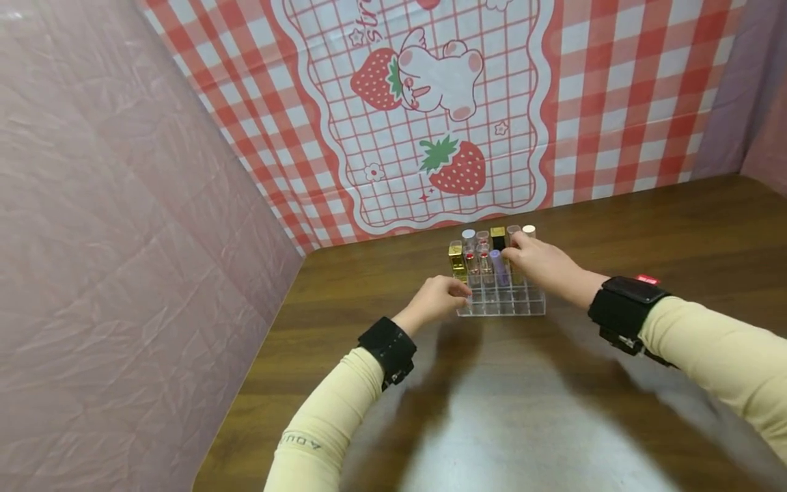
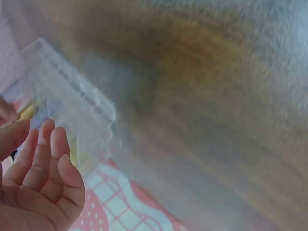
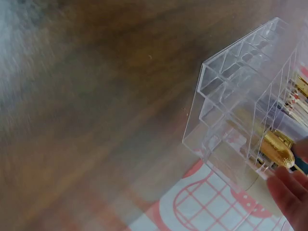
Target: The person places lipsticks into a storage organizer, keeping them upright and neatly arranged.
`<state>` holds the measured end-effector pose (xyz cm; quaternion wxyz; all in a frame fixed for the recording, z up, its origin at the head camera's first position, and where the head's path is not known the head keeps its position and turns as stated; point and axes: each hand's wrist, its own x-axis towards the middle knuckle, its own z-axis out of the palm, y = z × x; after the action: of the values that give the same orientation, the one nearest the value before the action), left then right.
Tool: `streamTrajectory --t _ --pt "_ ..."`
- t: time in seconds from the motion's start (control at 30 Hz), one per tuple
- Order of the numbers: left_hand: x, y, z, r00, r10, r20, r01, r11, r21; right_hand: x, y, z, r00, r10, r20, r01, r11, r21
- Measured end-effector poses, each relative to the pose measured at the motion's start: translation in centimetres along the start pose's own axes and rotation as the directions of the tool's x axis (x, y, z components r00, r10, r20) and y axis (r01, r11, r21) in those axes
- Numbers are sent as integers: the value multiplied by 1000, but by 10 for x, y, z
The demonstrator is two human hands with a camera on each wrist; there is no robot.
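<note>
Sitting on the dark brown wooden table (image 1: 645,225), near its far edge, is a clear acrylic compartmented lipstick rack (image 1: 501,301); its rear rows hold upright tubes, its front rows stand empty. The left hand (image 1: 435,299) rests at the rack's 9 o'clock corner, fingers loosely curled against the clear wall; the left wrist view shows these fingers (image 2: 45,154) relaxed and close together beside the blurred rack, holding nothing. The right hand (image 1: 540,263) reaches over the rack from 3 o'clock, its fingertips among the tubes at the rear right; whether they pinch a tube cannot be told. A square gold-cased lipstick (image 1: 456,258) stands at the rack's 10 o'clock corner, a lilac tube (image 1: 499,266) just left of the right hand. Behind, at 12 o'clock, hangs a red-and-white checked strawberry-print backdrop (image 1: 430,109).
</note>
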<state>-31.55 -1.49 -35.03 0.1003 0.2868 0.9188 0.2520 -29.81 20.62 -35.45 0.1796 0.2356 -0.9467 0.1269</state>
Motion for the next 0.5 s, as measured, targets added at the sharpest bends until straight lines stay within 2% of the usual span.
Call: streamTrajectory --t 0.07,0.1,0.17,0.23,0.3,0.37,0.5 --pt "-1 0 -5 1000 4 -30 -4 1000 11 -6 2 -1 994 -3 -111 5 1000 16" --pt "-2 1 -8 999 9 -51 -8 1000 20 -8 4 -2 981 -51 -186 43 998 -45" --pt "-4 2 -16 995 17 -102 -14 999 33 -11 6 -10 952 -45 -304 32 998 -46" --pt "-6 4 -23 986 21 -167 -16 999 35 -12 8 -21 927 -12 -375 7 1000 -14" --pt "-8 6 -29 972 15 -233 -6 999 39 -14 9 -34 915 35 -402 -31 999 16" --pt "-11 6 -32 958 12 -288 8 998 69 -16 10 -46 914 87 -397 -78 996 41" --pt "-19 3 -28 921 42 -387 50 973 225 -25 12 -61 915 156 -372 -146 988 54"
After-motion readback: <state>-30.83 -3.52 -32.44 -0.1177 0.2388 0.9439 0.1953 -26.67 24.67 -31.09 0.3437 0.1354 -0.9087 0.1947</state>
